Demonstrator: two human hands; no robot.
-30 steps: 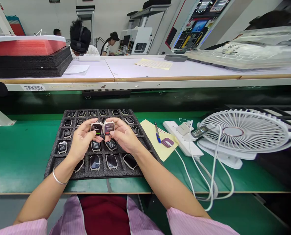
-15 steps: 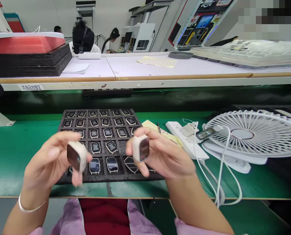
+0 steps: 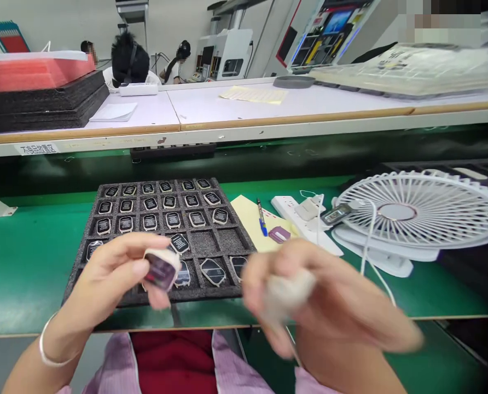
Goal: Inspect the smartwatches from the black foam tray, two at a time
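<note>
My left hand (image 3: pixel 116 276) pinches a smartwatch body (image 3: pixel 161 269) with a dark screen and a pale case, held over the front left of the foam tray. In my right hand (image 3: pixel 321 295) is another pale smartwatch case (image 3: pixel 287 293), smeared by motion, in front of the tray's right corner. The black foam tray (image 3: pixel 250 241) lies on the green bench, with rows of strapless smartwatches (image 3: pixel 172 220) in its square pockets. Two pockets in the fourth row, at the right, hold nothing. My left hand hides part of the tray's front left.
A yellow paper (image 3: pixel 244 210) with a blue-capped pen (image 3: pixel 262 218) and a purple piece (image 3: pixel 279 235) lies right of the tray. Beyond are a white power strip (image 3: pixel 283 205), cables and a white fan (image 3: pixel 420 213). A shelf (image 3: pixel 203 117) spans the back; people sit behind it.
My right hand has moved right and toward me with its smartwatch, turning over. My left hand has shifted right and tilted its smartwatch's screen more into view. The whole view has swung slightly.
</note>
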